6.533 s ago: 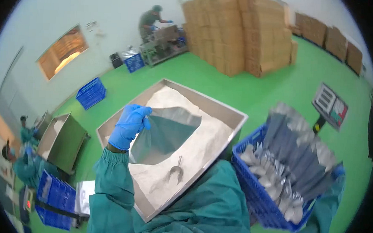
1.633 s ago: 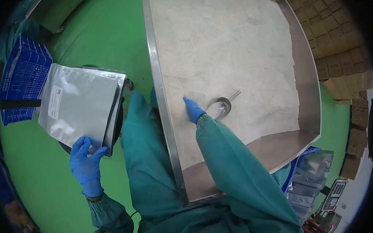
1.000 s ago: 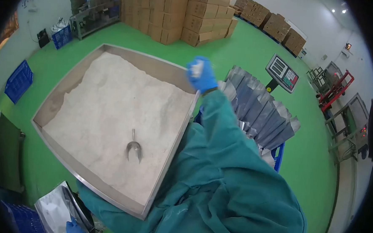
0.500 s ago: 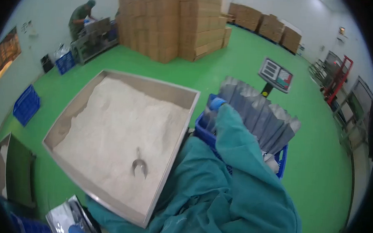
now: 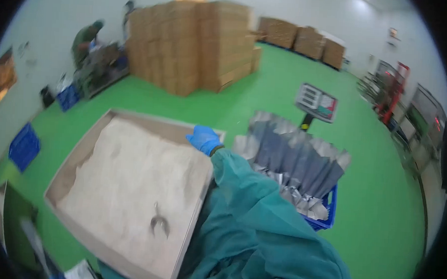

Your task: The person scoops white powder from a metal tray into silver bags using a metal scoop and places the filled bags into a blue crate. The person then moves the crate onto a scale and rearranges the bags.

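Many foil pouches (image 5: 293, 158) stand beside the right hand (image 5: 205, 138), outside its grip.

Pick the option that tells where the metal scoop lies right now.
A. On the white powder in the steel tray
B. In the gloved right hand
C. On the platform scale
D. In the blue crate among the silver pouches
A: the scoop lies on the powder inside the tray, well apart from the right hand at the tray's far corner.
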Action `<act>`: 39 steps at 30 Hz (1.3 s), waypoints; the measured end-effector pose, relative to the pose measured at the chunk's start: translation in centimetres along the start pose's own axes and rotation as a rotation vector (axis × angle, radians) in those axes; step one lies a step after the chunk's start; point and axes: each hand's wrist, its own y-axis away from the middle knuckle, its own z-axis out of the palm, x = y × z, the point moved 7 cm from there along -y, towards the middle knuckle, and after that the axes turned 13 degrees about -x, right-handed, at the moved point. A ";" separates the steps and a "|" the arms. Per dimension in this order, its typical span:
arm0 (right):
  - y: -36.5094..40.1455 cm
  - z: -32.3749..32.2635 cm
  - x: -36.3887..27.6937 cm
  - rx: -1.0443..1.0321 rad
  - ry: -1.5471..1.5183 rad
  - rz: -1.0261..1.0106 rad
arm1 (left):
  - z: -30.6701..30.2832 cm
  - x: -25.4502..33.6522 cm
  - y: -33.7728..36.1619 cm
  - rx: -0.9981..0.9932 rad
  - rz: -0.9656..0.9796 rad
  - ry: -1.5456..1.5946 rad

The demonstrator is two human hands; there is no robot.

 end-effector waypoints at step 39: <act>12.4 53.8 -12.7 -1.376 0.371 -0.510 | 34.0 5.9 -14.9 -0.323 0.141 0.174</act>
